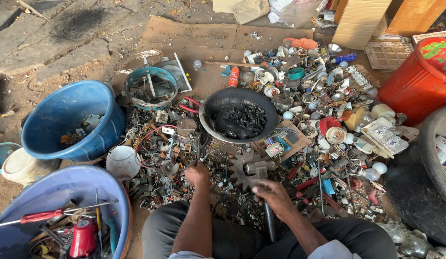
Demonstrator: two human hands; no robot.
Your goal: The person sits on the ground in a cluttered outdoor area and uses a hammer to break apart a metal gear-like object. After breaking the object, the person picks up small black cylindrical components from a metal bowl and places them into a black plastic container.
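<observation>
My right hand [275, 196] grips the dark handle of a hammer [259, 173], whose metal head rests on a rusty toothed gear [238, 171] on the ground. My left hand [197, 172] is closed around a small piece of scrap at the edge of a heap of wires and small parts [160, 148]. Just beyond both hands sits a black round pan [218, 103] holding dark small pieces. My knees in dark trousers show at the bottom edge.
A blue tub [64, 120] stands at the left. A blue basin [60, 184] holding tools and a red-handled screwdriver is near left. Bulbs, sockets and switches [328, 110] are piled at right, beside a red drum [419, 81]. Flattened cardboard [194, 36] lies behind.
</observation>
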